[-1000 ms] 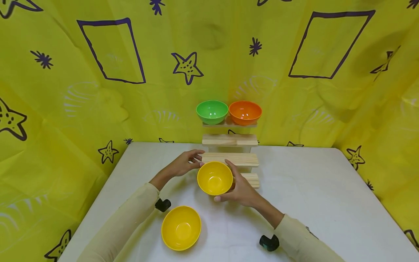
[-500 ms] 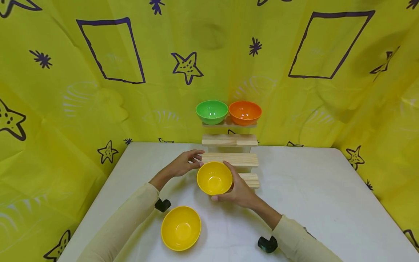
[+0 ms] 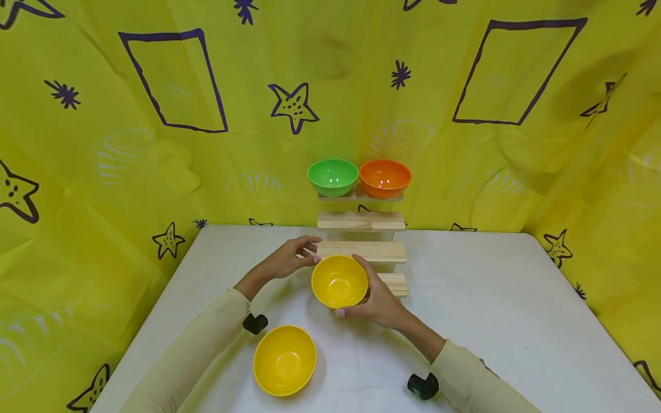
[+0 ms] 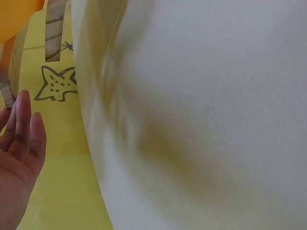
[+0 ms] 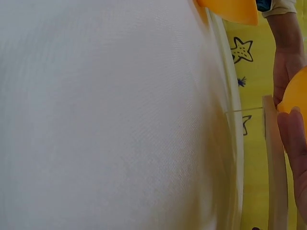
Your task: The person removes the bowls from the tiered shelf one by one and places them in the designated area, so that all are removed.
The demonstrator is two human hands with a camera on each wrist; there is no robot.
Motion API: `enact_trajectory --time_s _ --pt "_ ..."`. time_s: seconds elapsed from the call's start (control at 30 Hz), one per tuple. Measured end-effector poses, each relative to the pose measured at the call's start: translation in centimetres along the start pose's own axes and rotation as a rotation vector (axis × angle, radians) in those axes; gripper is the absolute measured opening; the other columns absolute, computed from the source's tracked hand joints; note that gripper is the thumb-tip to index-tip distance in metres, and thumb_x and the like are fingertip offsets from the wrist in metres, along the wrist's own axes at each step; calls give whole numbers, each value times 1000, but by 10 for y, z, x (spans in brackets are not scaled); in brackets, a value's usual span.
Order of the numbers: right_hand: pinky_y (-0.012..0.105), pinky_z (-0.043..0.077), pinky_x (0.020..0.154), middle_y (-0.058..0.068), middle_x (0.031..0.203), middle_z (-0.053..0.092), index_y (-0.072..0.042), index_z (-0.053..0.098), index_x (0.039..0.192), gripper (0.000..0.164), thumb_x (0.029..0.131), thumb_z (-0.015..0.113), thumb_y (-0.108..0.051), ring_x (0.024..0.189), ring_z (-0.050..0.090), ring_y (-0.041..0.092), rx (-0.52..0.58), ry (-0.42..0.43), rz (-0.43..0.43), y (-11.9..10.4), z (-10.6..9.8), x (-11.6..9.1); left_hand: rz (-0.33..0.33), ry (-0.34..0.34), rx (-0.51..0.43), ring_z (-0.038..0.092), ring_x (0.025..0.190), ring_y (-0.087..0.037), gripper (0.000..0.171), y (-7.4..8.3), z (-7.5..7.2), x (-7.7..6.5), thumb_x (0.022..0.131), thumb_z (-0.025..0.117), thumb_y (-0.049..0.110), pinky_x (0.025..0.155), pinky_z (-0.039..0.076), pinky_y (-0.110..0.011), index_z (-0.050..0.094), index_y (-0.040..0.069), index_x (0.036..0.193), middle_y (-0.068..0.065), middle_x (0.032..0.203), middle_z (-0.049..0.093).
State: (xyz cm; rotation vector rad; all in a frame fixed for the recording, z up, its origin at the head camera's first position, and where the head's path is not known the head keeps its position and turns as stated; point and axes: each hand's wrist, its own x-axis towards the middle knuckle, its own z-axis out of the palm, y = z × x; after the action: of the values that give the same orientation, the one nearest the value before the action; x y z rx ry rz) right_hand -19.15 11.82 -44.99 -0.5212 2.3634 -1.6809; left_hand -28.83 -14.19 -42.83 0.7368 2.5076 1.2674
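In front of the wooden stand (image 3: pixel 361 250), I see the yellow bowl (image 3: pixel 339 281), which the right hand (image 3: pixel 381 301) is grasping by its right side. The left hand (image 3: pixel 288 258) is released, its fingers loosely extended beside the stand's left edge; whether they touch it, I cannot tell. Nearer to me, a second yellow bowl (image 3: pixel 284 361) rests on the white table (image 3: pixel 490 310).

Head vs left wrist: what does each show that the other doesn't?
Only head: the right hand, the green bowl, the yellow bowl on the white table.
Only left wrist: the palm side of the left hand.
Both: left hand, wooden slats, white table, starfish-print backdrop.
The orange-yellow shape at left wrist's top-left is too cropped to identify.
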Motion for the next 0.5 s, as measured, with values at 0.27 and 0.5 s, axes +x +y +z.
enact_trajectory --time_s 0.27,0.5 --pt "48 46 108 11 153 38 -22 15 159 113 76 90 -29 128 52 31 11 10 5 1 -5 -2 -19 -9 1 63 112 -30 57 3 -2 -1 97 68 25 95 54 -41 47 8 148 -18 132 61" --pt "52 43 110 10 154 37 -25 17 159 112 75 91 -27 130 50 32 10 32 20 2 -10 -6 -14 -19 -11 62 111 -29 57 2 -2 0 97 69 25 93 54 -39 49 7 146 -18 132 61"
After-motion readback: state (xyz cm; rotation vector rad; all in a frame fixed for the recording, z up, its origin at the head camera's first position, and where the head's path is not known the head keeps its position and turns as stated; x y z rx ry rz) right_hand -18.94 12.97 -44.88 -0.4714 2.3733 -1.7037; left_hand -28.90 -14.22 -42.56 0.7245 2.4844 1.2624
